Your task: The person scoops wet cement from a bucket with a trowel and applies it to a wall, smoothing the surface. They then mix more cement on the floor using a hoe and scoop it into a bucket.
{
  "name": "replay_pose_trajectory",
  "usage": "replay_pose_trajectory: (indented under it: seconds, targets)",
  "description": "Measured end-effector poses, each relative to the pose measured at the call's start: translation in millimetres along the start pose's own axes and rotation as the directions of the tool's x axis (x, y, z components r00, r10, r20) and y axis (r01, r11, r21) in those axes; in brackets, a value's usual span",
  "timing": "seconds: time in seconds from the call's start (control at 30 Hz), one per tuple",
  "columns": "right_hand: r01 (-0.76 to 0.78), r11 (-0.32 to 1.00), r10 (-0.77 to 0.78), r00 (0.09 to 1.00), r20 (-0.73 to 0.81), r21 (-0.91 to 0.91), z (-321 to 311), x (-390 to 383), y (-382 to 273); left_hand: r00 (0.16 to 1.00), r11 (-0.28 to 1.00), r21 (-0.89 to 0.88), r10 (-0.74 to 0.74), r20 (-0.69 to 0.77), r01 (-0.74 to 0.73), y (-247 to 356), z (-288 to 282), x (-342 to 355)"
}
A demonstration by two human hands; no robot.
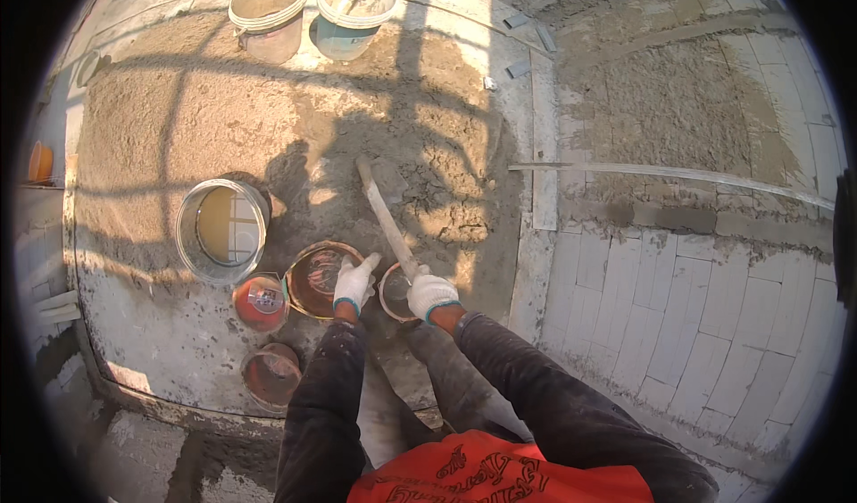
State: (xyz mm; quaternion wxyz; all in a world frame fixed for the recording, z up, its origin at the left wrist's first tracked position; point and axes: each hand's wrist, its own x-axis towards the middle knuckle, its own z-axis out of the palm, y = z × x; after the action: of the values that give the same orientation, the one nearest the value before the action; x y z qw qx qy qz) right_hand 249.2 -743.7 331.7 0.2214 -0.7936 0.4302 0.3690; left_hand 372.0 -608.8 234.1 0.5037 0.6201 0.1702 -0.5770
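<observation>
White gloves with teal cuffs are worn on both hands, and both are kept low among a bunch of buckets. The left hand point(355, 282) is placed over the right-hand edge of a round, brownish bucket point(314, 315). Its thumb is stuck out to the side. The right hand point(432, 294) is held at the near end of a pale wooden handle point(384, 213), right beside a small pail point(382, 295). Honestly, the fingertips are too hidden for either grip to be called, so it can't be told whether handle or rim is being grasped. The handle's far end is rested against a rough patch of mortar point(196, 101). Off to the left, a big bucket point(185, 235) is partly filled with yellowish liquid, with a red bucket point(250, 314) and a dull reddish bucket point(272, 376) set nearer the person. Farther back, a whitish bucket point(272, 43) and a teal bucket point(344, 41) are parked side by side.
</observation>
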Motion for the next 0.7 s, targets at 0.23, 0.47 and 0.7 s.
replay_pose_trajectory:
  seconds: [0.23,0.47,0.7]
  targets:
    - [0.146,0.988,-0.146,0.989,0.013,0.042,7,-3,-28,0.770,0.981,0.111,-0.050,-0.636,0.156,-196,-300,-213]
    - [0.093,0.986,-0.101,0.993,0.053,0.135,-7,21,23,0.432,0.834,-0.338,-0.523,-0.735,0.436,-337,-220,-433]
    - [0.046,0.984,-0.055,0.998,0.045,0.175,-32,25,57,0.735,0.897,0.373,0.086,-0.672,0.236,-266,-110,-298]
